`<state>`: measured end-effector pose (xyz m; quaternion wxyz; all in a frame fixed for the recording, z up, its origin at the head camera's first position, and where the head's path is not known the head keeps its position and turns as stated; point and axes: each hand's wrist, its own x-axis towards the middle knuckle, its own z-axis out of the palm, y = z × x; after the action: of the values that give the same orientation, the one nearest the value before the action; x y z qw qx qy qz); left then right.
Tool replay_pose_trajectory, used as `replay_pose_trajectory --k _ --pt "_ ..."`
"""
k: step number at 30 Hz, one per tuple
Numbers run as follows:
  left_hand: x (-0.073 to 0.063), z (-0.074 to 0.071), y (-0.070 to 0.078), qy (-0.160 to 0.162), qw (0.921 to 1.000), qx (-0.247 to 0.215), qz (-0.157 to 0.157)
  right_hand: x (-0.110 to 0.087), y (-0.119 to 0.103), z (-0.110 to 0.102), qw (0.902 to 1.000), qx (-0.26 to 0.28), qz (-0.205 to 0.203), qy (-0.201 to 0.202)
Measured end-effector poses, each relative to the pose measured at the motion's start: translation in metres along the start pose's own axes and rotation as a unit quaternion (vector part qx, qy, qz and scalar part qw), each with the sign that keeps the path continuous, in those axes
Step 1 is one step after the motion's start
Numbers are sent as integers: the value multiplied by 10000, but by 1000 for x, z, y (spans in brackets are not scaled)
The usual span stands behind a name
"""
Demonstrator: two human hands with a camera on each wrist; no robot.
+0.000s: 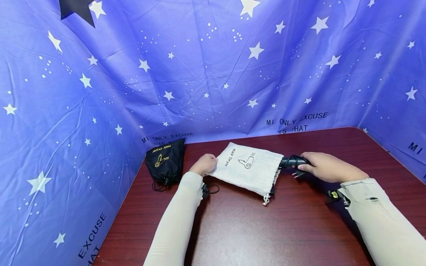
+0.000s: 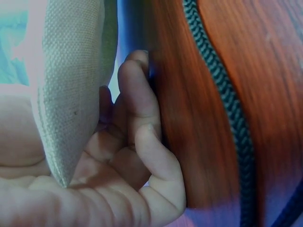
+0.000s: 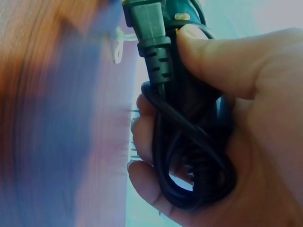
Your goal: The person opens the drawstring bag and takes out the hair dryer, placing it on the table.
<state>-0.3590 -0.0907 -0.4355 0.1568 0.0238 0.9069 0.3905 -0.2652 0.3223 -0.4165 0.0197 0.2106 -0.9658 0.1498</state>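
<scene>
A white cloth drawstring bag (image 1: 249,177), printed "Hair Dryer" with a small drawing, is held over the table, its mouth facing right. At its far left corner, my left hand (image 1: 203,165) grips the cloth, and the left wrist view has that corner (image 2: 66,151) between thumb and fingers. My right hand (image 1: 327,168) holds the black handle of a hair dryer (image 1: 291,162), whose other end is hidden in the bag. Its cord (image 3: 189,127) is looped round the handle, and the plug (image 3: 149,23) lies near my right thumb.
A black drawstring pouch (image 1: 169,159), also printed "Hair Dryer", lies at the table's left edge with its cord hanging loose. The dark red wooden table (image 1: 253,236) meets starry purple cloth (image 1: 213,74) at the back and sides. A white drawstring end (image 1: 266,199) dangles from the bag.
</scene>
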Motion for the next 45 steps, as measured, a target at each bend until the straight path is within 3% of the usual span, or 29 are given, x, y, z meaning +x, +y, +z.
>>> replay_pose_trajectory --k 37,45 --pt "4 -1 1 58 9982 598 -80 -4 11 -4 9999 137 -35 -45" --pt "6 0 0 -19 9986 528 -86 -6 13 -6 9997 172 43 -180"
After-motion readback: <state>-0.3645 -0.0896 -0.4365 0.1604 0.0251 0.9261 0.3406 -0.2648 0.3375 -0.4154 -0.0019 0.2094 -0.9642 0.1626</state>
